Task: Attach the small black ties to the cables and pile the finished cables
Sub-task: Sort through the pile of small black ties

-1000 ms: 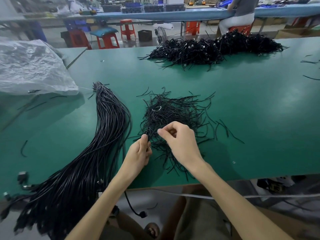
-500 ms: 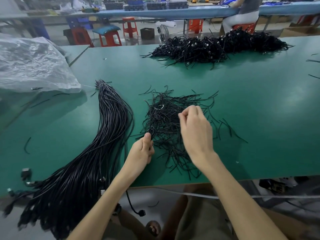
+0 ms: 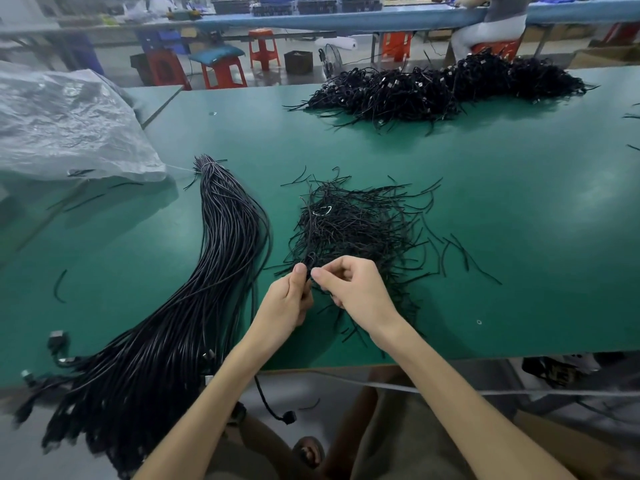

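right hand back, pinching a thin black tie against left hand's gripped black cable

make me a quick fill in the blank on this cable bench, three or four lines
1. The table top is ____ in colour.
2. The long bundle of cables lies to the ____ of the loose ties.
3. The tangled pile of finished cables sits at the table's ____ side.
4. The left hand and right hand both pinch black strands at the tie heap's ____ edge.
Missing words: green; left; far; near.
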### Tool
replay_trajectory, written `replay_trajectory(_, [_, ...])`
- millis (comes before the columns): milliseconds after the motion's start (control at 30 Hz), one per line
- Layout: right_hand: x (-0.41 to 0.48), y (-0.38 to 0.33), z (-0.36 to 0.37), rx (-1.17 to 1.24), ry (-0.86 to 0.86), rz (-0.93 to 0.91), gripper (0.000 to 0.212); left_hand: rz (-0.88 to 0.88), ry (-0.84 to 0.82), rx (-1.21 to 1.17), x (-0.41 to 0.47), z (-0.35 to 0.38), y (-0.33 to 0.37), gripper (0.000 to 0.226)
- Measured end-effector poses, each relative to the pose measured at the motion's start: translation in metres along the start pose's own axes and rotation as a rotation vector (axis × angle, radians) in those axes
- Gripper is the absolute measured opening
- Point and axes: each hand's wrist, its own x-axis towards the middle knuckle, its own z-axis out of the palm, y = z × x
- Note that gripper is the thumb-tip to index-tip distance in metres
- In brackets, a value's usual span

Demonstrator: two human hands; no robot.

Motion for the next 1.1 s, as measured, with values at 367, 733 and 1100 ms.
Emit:
replay_trajectory(367, [-0.002, 0.003, 0.0, 0.045, -0.035, 0.032, 0.018, -0.01, -0.048, -0.016, 0.001, -0.002, 0.0, 0.052])
replay_trajectory(733, [-0.005, 0.004, 0.004, 0.108, -0.072, 0.031, 0.039, -0.024, 0.005, -0.023, 0.0, -0.003, -0.002, 0.048])
replay_trajectory(1100, [-0.006, -0.003, -0.006, 0.115, -0.299, 0.07, 0.042, -0.045, 0.093, -0.099, -0.003, -0.003, -0.002, 0.044])
